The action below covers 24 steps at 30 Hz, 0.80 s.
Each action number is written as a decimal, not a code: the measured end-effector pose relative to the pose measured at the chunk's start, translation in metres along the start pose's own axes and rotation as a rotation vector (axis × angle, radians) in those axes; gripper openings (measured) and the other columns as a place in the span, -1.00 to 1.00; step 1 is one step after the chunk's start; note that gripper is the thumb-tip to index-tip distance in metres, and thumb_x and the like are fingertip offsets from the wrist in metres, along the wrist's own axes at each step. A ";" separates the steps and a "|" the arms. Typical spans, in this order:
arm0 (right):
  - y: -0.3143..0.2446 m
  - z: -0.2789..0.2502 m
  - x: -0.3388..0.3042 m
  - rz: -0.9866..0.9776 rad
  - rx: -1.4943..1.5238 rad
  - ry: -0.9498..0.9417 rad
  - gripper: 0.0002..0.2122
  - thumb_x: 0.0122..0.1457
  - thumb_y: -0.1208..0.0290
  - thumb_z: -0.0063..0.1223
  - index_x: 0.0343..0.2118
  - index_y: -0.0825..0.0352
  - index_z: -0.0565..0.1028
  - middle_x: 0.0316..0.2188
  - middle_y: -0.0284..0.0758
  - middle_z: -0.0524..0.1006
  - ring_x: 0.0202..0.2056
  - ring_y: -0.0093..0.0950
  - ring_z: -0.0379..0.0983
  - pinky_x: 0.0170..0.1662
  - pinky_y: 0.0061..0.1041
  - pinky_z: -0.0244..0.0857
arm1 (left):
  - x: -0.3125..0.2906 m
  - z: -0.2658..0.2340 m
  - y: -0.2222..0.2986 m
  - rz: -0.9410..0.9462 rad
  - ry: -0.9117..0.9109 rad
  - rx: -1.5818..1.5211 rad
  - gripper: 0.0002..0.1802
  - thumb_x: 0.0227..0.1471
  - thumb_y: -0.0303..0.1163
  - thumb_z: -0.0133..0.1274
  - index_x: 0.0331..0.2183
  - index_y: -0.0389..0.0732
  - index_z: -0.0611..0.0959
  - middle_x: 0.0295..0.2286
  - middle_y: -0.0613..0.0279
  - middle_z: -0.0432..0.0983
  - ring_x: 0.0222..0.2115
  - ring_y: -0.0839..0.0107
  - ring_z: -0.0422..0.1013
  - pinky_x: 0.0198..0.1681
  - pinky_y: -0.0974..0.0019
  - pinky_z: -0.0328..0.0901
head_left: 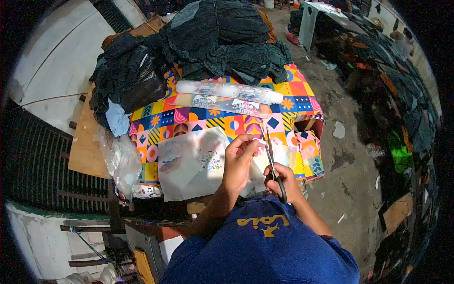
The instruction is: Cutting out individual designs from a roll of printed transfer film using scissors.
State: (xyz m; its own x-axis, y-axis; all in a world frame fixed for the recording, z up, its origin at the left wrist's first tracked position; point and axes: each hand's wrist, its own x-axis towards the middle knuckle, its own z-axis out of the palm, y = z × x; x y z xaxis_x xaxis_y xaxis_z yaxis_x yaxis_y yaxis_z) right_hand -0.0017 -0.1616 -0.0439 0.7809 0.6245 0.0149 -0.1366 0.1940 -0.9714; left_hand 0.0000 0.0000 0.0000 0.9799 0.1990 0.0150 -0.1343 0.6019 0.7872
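Black-handled scissors [270, 154] point upward just right of the frame's centre, handles clamped in the right hand [286, 183]; at centre, the left hand [239, 163] pinches a small white piece [261, 141] over the geometric-patterned tablecloth [208, 123]

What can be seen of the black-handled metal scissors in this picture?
The scissors have slim, shiny silver blades and black handles, probably plastic. The right hand grips and partly hides the handles. The blades appear slightly parted, tips pointing away from the person, above the multicoloured patterned covering. They are close beside a small white piece in the left hand; whether they touch is unclear.
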 end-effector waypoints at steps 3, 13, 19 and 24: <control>-0.001 0.002 0.001 -0.032 0.031 -0.015 -0.73 -0.03 0.31 0.18 -0.38 0.34 0.36 -0.71 -0.48 0.33 -0.68 -0.70 0.24 -0.62 -0.72 0.09 | -0.001 0.001 0.000 0.013 0.016 0.058 -0.86 -0.04 -0.53 0.05 -0.34 -0.31 0.50 -0.46 0.27 0.47 -0.45 0.60 0.35 -0.32 0.56 0.23; -0.002 0.001 0.002 -0.077 0.068 0.007 -0.67 -0.05 0.23 0.20 -0.38 0.36 0.35 -0.66 -0.45 0.37 -0.67 -0.69 0.26 -0.60 -0.71 0.12 | -0.004 0.002 -0.001 -0.039 0.047 0.173 -0.87 -0.10 -0.55 0.10 -0.40 -0.32 0.52 -0.46 0.21 0.52 -0.45 0.57 0.41 -0.37 0.53 0.26; -0.001 -0.001 0.003 -0.082 0.068 0.009 -0.66 -0.05 0.22 0.21 -0.39 0.36 0.35 -0.66 -0.45 0.37 -0.66 -0.69 0.26 -0.60 -0.71 0.13 | -0.004 0.002 -0.001 -0.078 0.038 0.173 -0.88 -0.11 -0.55 0.10 -0.42 -0.31 0.53 -0.47 0.20 0.53 -0.48 0.58 0.39 -0.38 0.54 0.25; 0.000 -0.001 0.003 -0.074 0.061 0.017 -0.68 -0.05 0.25 0.20 -0.39 0.36 0.35 -0.66 -0.45 0.37 -0.66 -0.69 0.26 -0.60 -0.70 0.12 | -0.004 0.004 0.001 -0.100 0.036 0.207 -0.89 -0.11 -0.54 0.11 -0.43 -0.32 0.53 -0.48 0.22 0.52 -0.49 0.59 0.37 -0.38 0.54 0.25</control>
State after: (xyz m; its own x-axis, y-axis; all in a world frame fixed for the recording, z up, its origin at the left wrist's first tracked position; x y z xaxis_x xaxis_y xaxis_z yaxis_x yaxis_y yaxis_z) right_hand 0.0015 -0.1606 -0.0443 0.8006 0.5935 0.0819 -0.1145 0.2858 -0.9514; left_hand -0.0039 -0.0033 0.0032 0.9804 0.1759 -0.0883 -0.0002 0.4493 0.8934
